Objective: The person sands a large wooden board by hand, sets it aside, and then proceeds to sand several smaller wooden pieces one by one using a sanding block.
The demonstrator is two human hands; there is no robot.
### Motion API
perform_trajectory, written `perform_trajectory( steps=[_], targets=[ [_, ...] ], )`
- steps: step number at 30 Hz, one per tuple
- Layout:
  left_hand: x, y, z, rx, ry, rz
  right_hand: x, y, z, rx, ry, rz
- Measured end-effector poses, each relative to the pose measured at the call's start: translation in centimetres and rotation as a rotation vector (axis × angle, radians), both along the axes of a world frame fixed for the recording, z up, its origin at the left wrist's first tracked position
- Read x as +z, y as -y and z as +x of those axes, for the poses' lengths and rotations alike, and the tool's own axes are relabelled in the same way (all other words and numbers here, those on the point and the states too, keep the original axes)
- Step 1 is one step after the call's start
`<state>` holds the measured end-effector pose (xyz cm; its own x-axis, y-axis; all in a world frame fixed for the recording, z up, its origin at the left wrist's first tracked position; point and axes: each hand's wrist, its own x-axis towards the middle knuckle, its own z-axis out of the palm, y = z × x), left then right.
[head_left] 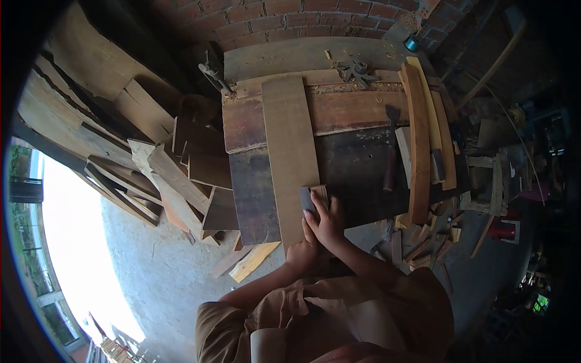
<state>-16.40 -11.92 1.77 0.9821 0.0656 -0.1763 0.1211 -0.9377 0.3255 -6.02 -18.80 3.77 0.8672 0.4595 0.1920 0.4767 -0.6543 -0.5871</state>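
A long flat wooden board lies lengthwise across the workbench, its near end close to my body. On the board's right edge, my right hand grips a small block with a grey face and brown side, which looks like a sanding block. Its fingers press over the top of the block. Just below it, my left hand is closed at the near end of the board, close against my right hand. Part of the left fingers is hidden.
Dark planks top the workbench. A chisel-like tool, curved wood pieces and a star-shaped metal part lie there. A clamp-like metal tool stands at the far left corner. Stacked boards crowd the left; offcuts litter the floor.
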Motion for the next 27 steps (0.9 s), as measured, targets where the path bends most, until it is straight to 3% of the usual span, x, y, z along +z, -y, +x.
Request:
perform_trajectory(
  steps=[2,4,7,8,11,14,17,20,22,24,25,27],
  targets=[
    [3.6,-3.1,5.0,0.032,-0.139,-0.238,0.1,-2.8,4.1,0.007,0.042,0.002],
    [4.0,-6.7,11.1,0.094,-0.240,-0.263,-0.3,-6.8,9.9,-0.020,0.117,0.022],
    [4.6,-13.1,21.6,0.132,-0.175,-0.180,0.2,-13.7,20.2,-0.044,0.116,0.103],
    [4.1,-15.0,24.5,0.133,-0.118,-0.152,1.0,-15.8,23.3,-0.047,0.009,0.140],
    [4.1,-16.7,28.9,0.055,-0.262,0.095,1.8,-17.9,27.5,-0.027,0.013,0.119],
    [4.9,-15.0,25.9,0.094,-0.138,-0.023,1.6,-16.5,25.5,0.005,-0.015,0.090],
    [4.9,-12.1,21.2,0.049,-0.155,0.005,-0.5,-13.7,20.5,-0.081,0.154,0.071],
    [5.3,-7.8,12.7,0.097,-0.274,-0.221,-0.3,-8.5,11.7,-0.069,0.115,0.050],
    [3.0,-4.6,5.2,0.128,-0.177,-0.357,-0.3,-4.9,5.1,-0.028,0.070,-0.019],
    [1.7,-2.5,-0.7,0.102,-0.166,-0.406,-0.1,-2.2,-0.5,0.004,0.004,-0.064],
    [-0.4,-1.4,-2.9,0.099,-0.124,-0.258,0.1,-1.5,-2.2,0.023,-0.011,-0.051],
    [1.7,-1.8,-3.3,0.118,-0.248,-0.368,0.4,-1.5,-3.1,0.017,-0.057,-0.054]
  ],
)
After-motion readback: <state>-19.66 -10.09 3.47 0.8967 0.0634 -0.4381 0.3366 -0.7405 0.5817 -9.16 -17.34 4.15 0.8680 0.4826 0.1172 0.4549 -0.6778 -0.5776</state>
